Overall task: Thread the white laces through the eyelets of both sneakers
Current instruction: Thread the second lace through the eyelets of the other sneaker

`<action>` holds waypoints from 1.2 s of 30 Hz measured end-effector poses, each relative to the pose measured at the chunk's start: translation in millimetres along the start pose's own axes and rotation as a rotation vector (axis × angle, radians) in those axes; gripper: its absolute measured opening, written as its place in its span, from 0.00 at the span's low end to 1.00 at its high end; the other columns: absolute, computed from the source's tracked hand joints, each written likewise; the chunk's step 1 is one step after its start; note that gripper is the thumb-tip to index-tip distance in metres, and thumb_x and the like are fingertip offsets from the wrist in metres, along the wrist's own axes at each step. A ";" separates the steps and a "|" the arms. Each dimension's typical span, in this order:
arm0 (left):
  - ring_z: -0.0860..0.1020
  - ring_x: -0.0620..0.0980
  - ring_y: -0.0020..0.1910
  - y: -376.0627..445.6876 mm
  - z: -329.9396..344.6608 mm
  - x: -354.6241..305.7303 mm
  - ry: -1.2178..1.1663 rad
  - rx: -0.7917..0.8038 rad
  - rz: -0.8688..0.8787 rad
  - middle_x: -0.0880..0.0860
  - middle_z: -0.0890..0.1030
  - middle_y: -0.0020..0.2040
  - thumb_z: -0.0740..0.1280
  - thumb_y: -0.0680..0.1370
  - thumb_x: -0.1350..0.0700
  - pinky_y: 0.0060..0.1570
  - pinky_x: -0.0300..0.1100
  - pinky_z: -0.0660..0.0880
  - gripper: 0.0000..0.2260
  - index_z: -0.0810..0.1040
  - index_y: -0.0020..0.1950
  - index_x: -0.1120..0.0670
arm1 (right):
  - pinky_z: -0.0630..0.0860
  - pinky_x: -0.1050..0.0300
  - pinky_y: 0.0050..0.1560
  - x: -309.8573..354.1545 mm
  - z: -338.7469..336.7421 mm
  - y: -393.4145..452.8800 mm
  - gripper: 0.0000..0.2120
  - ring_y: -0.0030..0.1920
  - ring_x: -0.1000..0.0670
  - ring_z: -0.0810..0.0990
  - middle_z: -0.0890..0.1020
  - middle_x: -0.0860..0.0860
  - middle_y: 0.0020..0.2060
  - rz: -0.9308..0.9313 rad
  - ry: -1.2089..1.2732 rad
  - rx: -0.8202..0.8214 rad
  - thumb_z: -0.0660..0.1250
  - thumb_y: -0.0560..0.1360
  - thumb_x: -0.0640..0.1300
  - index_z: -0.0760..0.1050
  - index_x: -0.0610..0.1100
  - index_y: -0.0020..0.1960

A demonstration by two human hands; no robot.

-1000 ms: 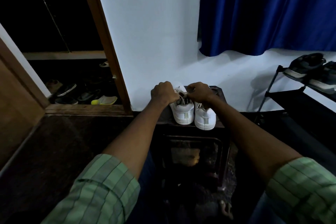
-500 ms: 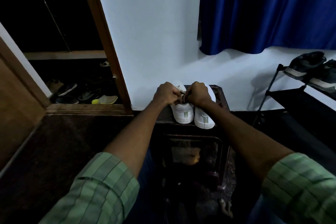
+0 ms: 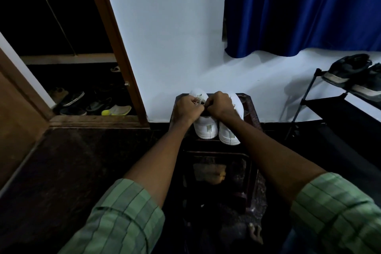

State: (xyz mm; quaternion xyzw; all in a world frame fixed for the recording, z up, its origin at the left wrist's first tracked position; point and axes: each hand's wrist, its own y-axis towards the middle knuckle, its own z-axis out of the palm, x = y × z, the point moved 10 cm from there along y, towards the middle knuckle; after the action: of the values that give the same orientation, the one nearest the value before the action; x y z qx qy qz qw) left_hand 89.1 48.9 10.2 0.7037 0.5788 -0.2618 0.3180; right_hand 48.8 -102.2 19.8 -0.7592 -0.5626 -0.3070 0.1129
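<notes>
Two white sneakers stand side by side on a dark stool (image 3: pixel 252 109), heels toward me. Over the left sneaker (image 3: pixel 206 128) my left hand (image 3: pixel 185 109) is curled and pinches a white lace (image 3: pixel 199 97) near the tongue. My right hand (image 3: pixel 221 106) is curled too, knuckles against the left hand, fingers down at the same shoe's eyelets. Part of the right sneaker (image 3: pixel 229 135) lies under my right wrist. The eyelets and most of the lace are hidden by my hands.
A white wall stands just behind the stool, with a blue curtain (image 3: pixel 299 10) above right. A black shoe rack (image 3: pixel 338 107) with dark shoes is at the right. An open doorway at the left shows several shoes (image 3: pixel 97 105) on the floor.
Both hands have come closer together over the left sneaker and shifted slightly toward its toe. The sneakers have stayed in place.
</notes>
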 end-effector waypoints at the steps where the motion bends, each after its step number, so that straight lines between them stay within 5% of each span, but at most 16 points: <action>1: 0.83 0.54 0.52 0.3 -1.2 2.4 -0.011 -0.005 -0.002 0.51 0.86 0.52 0.72 0.74 0.54 0.44 0.38 0.71 0.10 0.87 0.54 0.50 | 0.80 0.53 0.45 3.2 4.8 0.6 0.10 0.46 0.42 0.85 0.87 0.42 0.41 -0.022 -0.025 0.037 0.73 0.68 0.35 0.89 0.44 0.46; 8: 0.83 0.55 0.58 3.7 -0.2 -2.9 0.011 -0.001 0.000 0.53 0.86 0.58 0.76 0.76 0.52 0.45 0.37 0.70 0.11 0.88 0.57 0.51 | 0.75 0.56 0.44 13.0 9.2 -2.2 0.08 0.50 0.42 0.84 0.88 0.42 0.47 -0.085 -0.167 0.170 0.74 0.73 0.39 0.88 0.43 0.50; 11: 0.83 0.56 0.58 2.6 1.6 -14.0 0.122 0.009 0.065 0.54 0.87 0.56 0.75 0.75 0.53 0.49 0.41 0.76 0.10 0.88 0.55 0.52 | 0.72 0.55 0.38 -0.3 -28.9 -19.2 0.08 0.44 0.41 0.84 0.86 0.42 0.39 -0.022 -0.085 -0.083 0.68 0.69 0.41 0.87 0.43 0.42; 14: 0.84 0.54 0.54 0.4 -1.3 -13.5 0.145 -0.003 0.101 0.53 0.88 0.52 0.75 0.74 0.56 0.48 0.38 0.76 0.08 0.89 0.53 0.52 | 0.79 0.49 0.48 -10.7 -50.9 -51.0 0.14 0.51 0.38 0.83 0.85 0.42 0.47 0.046 -0.224 -0.227 0.66 0.71 0.51 0.84 0.44 0.49; 17: 0.85 0.51 0.51 -4.8 5.6 -9.6 0.041 0.043 0.111 0.52 0.88 0.50 0.76 0.73 0.57 0.39 0.26 0.69 0.09 0.89 0.54 0.53 | 0.70 0.42 0.65 -26.4 -24.6 -69.5 0.26 0.65 0.38 0.78 0.82 0.43 0.61 0.149 -0.235 0.004 0.65 0.74 0.64 0.75 0.49 0.66; 20: 0.83 0.48 0.45 -9.9 13.4 -13.3 -0.067 0.111 0.158 0.57 0.87 0.50 0.77 0.75 0.60 0.32 0.21 0.67 0.10 0.87 0.56 0.61 | 0.58 0.39 0.71 -21.6 -1.6 -80.0 0.32 0.74 0.36 0.67 0.79 0.44 0.68 0.109 -0.288 0.168 0.61 0.77 0.70 0.66 0.55 0.76; 27: 0.79 0.48 0.48 -7.8 20.9 -12.5 -0.049 0.207 0.190 0.61 0.85 0.55 0.71 0.75 0.71 0.36 0.21 0.70 0.13 0.84 0.59 0.67 | 0.60 0.37 0.70 -14.0 6.5 -79.6 0.29 0.71 0.35 0.71 0.81 0.43 0.62 0.048 -0.417 0.223 0.69 0.71 0.69 0.74 0.55 0.66; 30: 0.81 0.46 0.45 -3.6 28.6 -11.3 -0.054 0.271 0.200 0.57 0.87 0.53 0.74 0.76 0.63 0.44 0.25 0.75 0.08 0.87 0.54 0.60 | 0.57 0.37 0.71 -11.2 5.5 -82.5 0.30 0.71 0.38 0.72 0.79 0.45 0.66 0.070 -0.531 0.219 0.70 0.72 0.67 0.72 0.57 0.71; 33: 0.84 0.42 0.48 21.6 36.7 4.7 0.014 0.266 0.155 0.45 0.88 0.48 0.72 0.69 0.44 0.56 0.39 0.81 0.05 0.87 0.37 0.41 | 0.55 0.39 0.70 -7.3 7.6 -81.2 0.25 0.70 0.41 0.72 0.80 0.48 0.64 0.133 -0.591 0.203 0.68 0.75 0.65 0.73 0.56 0.68; 36: 0.84 0.46 0.55 30.7 37.6 8.3 0.051 0.264 0.132 0.44 0.88 0.52 0.67 0.67 0.43 0.60 0.44 0.80 0.08 0.86 0.36 0.41 | 0.69 0.43 0.66 -9.0 12.7 -77.8 0.24 0.68 0.41 0.76 0.80 0.47 0.65 0.175 -0.437 0.228 0.70 0.76 0.59 0.74 0.51 0.69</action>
State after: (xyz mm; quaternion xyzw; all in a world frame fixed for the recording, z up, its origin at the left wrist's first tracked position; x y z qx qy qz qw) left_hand 120.7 22.1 -16.4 0.7823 0.4997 -0.2962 0.2247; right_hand -20.3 -76.1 -9.1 -0.8357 -0.5367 -0.0595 0.0998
